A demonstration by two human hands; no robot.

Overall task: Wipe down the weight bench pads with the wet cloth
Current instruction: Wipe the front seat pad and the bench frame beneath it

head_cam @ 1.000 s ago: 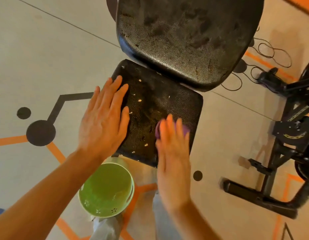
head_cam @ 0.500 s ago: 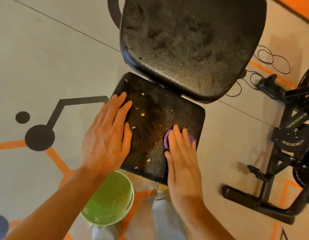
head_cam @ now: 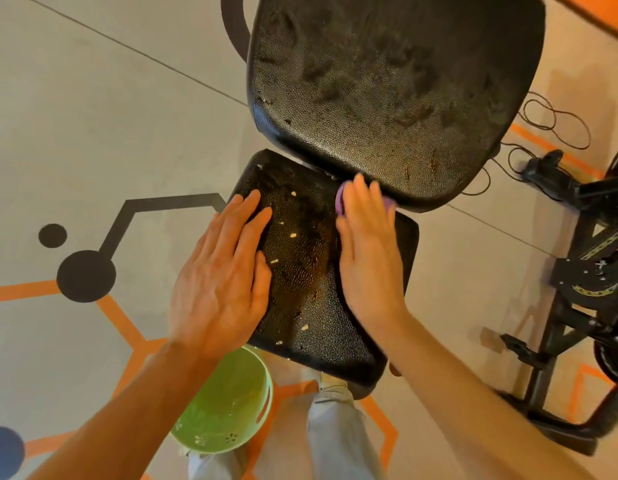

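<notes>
Purple cloth mostly hidden under flat right hand, seat pad

Black textured seat pad – crumb-flecked, purple cloth at its far edge, back pad just beyond

No text, label, brand or number can be read. The black metal exercise machine frame at the right edge of the floor carries a curved yellowish emblem on its dark plate, but its characters are too small and blurred to make out. The grey floor bears only painted black dots, black lines and orange lines, which are shapes and no letters. The pale green plastic basket shows small flower-shaped cutouts, no writing.
</notes>
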